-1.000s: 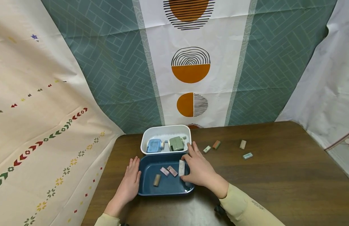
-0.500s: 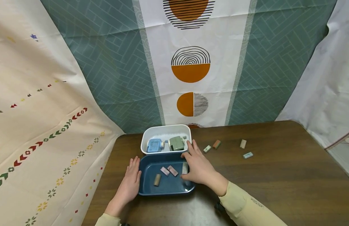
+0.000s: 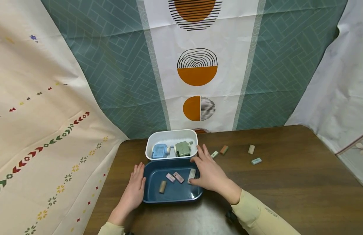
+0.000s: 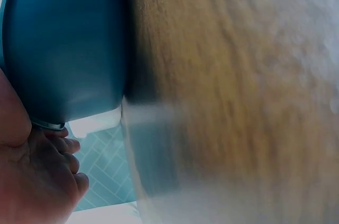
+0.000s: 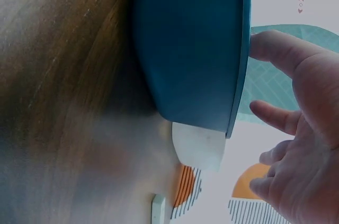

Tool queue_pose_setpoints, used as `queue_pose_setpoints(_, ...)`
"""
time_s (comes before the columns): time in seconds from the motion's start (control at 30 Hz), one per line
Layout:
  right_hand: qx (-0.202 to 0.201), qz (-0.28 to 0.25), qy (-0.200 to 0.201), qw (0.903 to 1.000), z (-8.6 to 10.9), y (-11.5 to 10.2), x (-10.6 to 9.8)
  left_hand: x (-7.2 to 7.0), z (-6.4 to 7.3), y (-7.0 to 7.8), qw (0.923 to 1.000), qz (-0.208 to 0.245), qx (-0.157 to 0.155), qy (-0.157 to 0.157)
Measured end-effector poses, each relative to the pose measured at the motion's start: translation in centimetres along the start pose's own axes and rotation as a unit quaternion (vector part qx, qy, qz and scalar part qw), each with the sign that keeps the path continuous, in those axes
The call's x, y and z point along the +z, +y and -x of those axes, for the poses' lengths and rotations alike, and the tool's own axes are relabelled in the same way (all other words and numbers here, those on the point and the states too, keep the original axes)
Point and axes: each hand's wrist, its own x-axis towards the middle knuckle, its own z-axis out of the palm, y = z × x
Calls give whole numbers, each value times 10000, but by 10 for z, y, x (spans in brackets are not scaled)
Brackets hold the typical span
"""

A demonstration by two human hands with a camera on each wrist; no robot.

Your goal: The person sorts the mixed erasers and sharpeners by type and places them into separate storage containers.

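Observation:
A dark blue tray (image 3: 179, 195) stands in front of me. My left hand (image 3: 135, 187) lies along its left rim with the fingers straight. Over its right rim is my right hand (image 3: 209, 171), thumb and index finger spread apart. A long pale block (image 3: 191, 175) lies slightly slanted in the tray between them, partly covered by that hand. In the right wrist view the thumb tip meets the tray rim and the fingers hold nothing. Two small pink blocks (image 3: 178, 177) and a tan block (image 3: 162, 187) also lie in the tray.
Behind the blue tray stands a white tray (image 3: 148, 147) holding a light blue item (image 3: 159, 151) and a green item (image 3: 182, 148). To the right on the brown table lie an orange-brown block (image 3: 224, 149), a pale green block (image 3: 214, 154), a cream block (image 3: 251, 149) and a light blue block (image 3: 256, 161).
My right hand has let go of the long pale block. It has shifted slightly right and now lies slanted in the tray. The left hand has stayed in place.

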Motion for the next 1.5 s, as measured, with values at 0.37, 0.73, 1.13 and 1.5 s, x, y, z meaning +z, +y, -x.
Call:
queue_pose_setpoints(0.37,288,-215,82,9993,0,4,-4,0,0,-1,10000,73,2,-14)
queue_pose_setpoints(0.73,647,-64,378,9972,4,22,-13,-1,-2,-2,9999,31,-90,-130)
queue_pose_setpoints(1.13,860,142,540,9947,19,52,-25,0,-3,-4,9998,-40,-76,-157)
queue_pose_setpoints(1.5,1108,348,615,9913,39,82,-41,-1,-2,-3,9998,-66,-77,-179)
